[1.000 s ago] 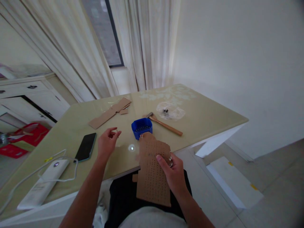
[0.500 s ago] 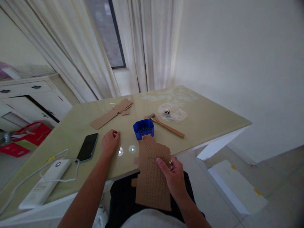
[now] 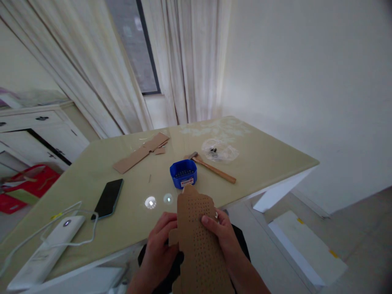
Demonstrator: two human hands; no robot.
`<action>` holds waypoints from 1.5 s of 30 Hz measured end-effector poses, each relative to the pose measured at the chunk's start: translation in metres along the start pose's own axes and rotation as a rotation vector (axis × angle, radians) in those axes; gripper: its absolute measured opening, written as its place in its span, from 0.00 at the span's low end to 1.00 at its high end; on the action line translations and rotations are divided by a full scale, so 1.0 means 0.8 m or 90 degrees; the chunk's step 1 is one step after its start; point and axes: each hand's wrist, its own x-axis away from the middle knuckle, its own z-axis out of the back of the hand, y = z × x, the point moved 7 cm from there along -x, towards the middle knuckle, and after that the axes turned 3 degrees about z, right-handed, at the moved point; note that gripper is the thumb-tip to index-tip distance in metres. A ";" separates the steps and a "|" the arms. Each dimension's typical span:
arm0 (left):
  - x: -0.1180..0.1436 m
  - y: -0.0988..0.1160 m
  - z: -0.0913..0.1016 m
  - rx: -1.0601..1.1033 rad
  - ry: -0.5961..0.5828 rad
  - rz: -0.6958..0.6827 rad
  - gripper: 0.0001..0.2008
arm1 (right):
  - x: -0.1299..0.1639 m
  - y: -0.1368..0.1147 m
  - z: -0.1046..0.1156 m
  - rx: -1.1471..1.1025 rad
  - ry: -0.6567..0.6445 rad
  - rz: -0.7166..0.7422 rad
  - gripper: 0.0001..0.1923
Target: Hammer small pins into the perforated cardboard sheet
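Observation:
A brown cardboard sheet (image 3: 199,241) punched with rows of small holes stands in front of my lap, below the table's near edge. My left hand (image 3: 161,241) grips its left edge and my right hand (image 3: 223,234) grips its right edge, thumb on the face. A small nail (image 3: 150,178) lies alone on the table. Just beyond the sheet's top sits a blue plastic box (image 3: 183,173) with small dark nails in it. A wooden-handled hammer (image 3: 214,168) lies to the right of the box.
On the yellow-green glass table (image 3: 269,155) lie a black phone (image 3: 108,198), a white power bank (image 3: 43,253) with its cable, cardboard strips (image 3: 141,151) and a clear plastic bag (image 3: 219,149). Curtains and a window stand behind; a white cabinet stands at left.
My left hand set a nail down on the table, then came back and took hold of the cardboard's left edge. The sheet has tilted up towards me.

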 end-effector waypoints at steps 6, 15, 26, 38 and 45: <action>-0.014 0.000 0.011 -0.016 0.008 0.034 0.08 | 0.004 0.003 -0.014 -0.022 -0.042 -0.025 0.33; -0.007 0.009 0.022 -0.028 0.072 0.001 0.08 | 0.007 0.003 -0.023 0.018 -0.075 -0.043 0.33; -0.012 -0.029 0.058 -0.087 0.171 0.066 0.09 | 0.000 -0.002 -0.011 0.085 0.007 0.026 0.32; -0.006 0.036 0.009 -0.165 0.041 -0.146 0.09 | 0.019 -0.040 -0.027 0.440 0.026 0.263 0.22; -0.011 0.054 0.030 -0.116 0.052 -0.165 0.09 | 0.029 -0.037 -0.028 0.504 0.038 0.283 0.22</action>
